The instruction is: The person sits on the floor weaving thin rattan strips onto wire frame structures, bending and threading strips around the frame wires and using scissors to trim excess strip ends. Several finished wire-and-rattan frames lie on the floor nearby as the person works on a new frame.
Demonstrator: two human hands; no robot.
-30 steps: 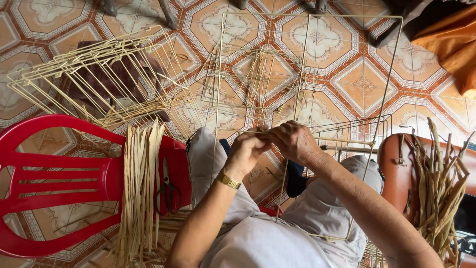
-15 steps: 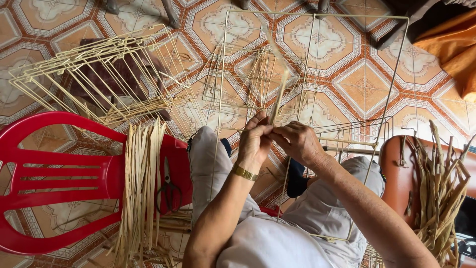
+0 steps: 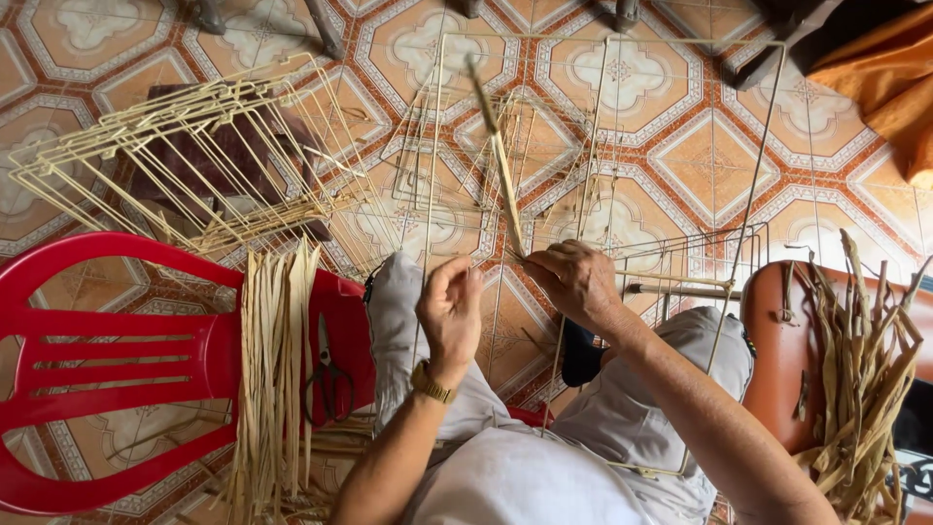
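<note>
A tall cream wire frame (image 3: 603, 44) stands on my lap and leans away over the tiled floor. My right hand (image 3: 575, 282) pinches a long pale straw strand (image 3: 498, 165) that rises up and to the left, blurred near its tip. My left hand (image 3: 449, 309), with a gold watch on the wrist, has its fingers curled round a thin vertical wire of the frame just above my left knee. The two hands are a short gap apart.
A red plastic chair (image 3: 107, 340) at my left carries a bundle of pale straw strips (image 3: 277, 369) and black scissors (image 3: 328, 374). More wire frames (image 3: 165, 146) lie on the floor behind it. A brown seat (image 3: 777, 331) at the right holds dried straw (image 3: 860, 379).
My hands have come apart. The right hand has pulled the strand through, so it now stands up long above the hand. The left hand has dropped lower on the wire.
</note>
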